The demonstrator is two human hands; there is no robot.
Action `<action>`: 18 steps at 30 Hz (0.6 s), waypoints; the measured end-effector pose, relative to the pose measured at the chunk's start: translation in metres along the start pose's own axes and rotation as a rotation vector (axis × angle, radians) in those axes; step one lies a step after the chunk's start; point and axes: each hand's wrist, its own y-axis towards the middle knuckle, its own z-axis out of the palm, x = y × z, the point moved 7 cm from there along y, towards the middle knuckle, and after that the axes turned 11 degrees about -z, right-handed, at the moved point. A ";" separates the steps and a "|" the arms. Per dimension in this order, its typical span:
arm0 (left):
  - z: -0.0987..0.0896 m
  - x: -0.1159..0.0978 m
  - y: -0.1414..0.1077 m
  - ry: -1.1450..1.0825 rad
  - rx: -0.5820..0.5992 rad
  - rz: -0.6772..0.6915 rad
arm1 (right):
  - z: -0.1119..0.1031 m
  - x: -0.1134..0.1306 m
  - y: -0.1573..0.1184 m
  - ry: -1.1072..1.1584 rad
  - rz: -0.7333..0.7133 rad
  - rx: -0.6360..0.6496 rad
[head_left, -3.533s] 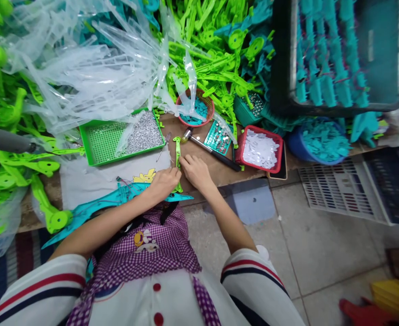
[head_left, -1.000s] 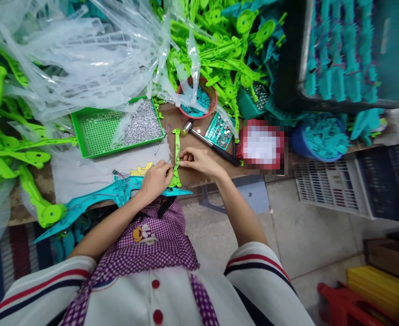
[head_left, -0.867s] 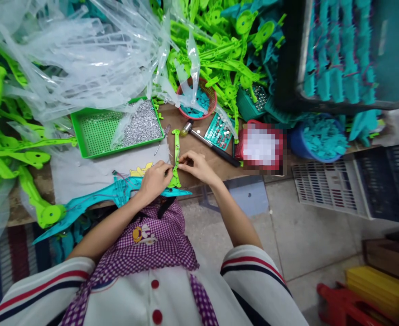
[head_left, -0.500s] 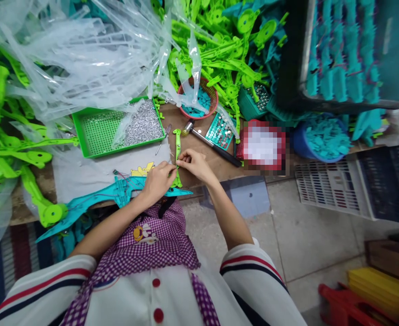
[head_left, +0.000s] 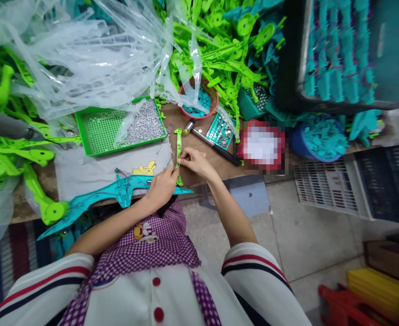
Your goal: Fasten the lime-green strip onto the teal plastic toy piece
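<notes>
Since half a second ago the left hand [head_left: 162, 186] has slid a little down and toward the bench edge, while the right hand [head_left: 193, 161] has stayed put on the green strip [head_left: 178, 144].

The strip lies lengthwise on the bench [head_left: 199, 149], its far end pointing at the hammer [head_left: 209, 142]. The right hand's fingers are curled and pinch the strip about midway along. The left hand is loosely closed at the strip's near end, fingertips touching it; whether it truly grips cannot be told. Under the left hand lies a long teal part [head_left: 100, 201], reaching left along the bench edge, with thin wires on it.

Just left of the strip lies a grey cloth [head_left: 93, 170] with a yellow cartoon print, and beyond that a green tray [head_left: 99, 133] half filled with small silvery bits. A small screwdriver [head_left: 163, 138] lies between tray and strip. Behind the hammer stands a round red basket [head_left: 199, 99] with teal pieces; beside it a teal tray [head_left: 219, 132] of round metal bits. Further right is a blurred red tray [head_left: 262, 147], then a blue bowl [head_left: 318, 142] of teal pieces. Heaps of green parts [head_left: 226, 50] and clear plastic bags [head_left: 84, 59] fill the back of the bench. A dark crate [head_left: 287, 59] of teal parts stands at the far right.
</notes>
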 end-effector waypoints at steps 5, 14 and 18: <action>-0.006 -0.001 0.005 -0.102 -0.010 -0.041 | -0.001 0.001 0.000 0.003 0.007 -0.013; -0.005 -0.001 -0.010 0.008 0.121 0.144 | 0.000 0.002 -0.001 0.019 -0.003 -0.017; -0.010 0.014 -0.009 0.027 0.147 0.148 | 0.001 0.002 -0.003 -0.006 0.007 -0.025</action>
